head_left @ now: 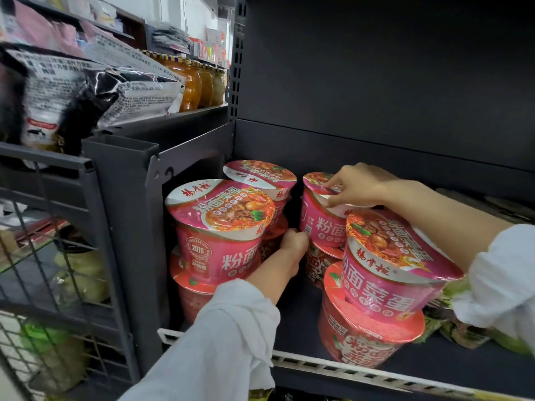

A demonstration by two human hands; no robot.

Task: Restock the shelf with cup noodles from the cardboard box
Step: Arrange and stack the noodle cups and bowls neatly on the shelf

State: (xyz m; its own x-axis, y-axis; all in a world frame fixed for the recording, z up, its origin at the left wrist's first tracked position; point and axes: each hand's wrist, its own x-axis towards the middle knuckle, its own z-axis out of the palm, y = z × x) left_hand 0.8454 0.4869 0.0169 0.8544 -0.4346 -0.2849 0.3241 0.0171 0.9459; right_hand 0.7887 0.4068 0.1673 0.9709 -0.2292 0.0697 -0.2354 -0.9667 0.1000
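Pink cup noodles [220, 224] are stacked two high along the left end and middle of the shelf [362, 369]. The rear top cup [324, 218] is pinched at its lid rim by the right hand [356, 186]. The left hand [292, 244] reaches between the stacks, its grip hidden. The cups are judged light, thin-walled and film-slick; the stiff rim is best held.
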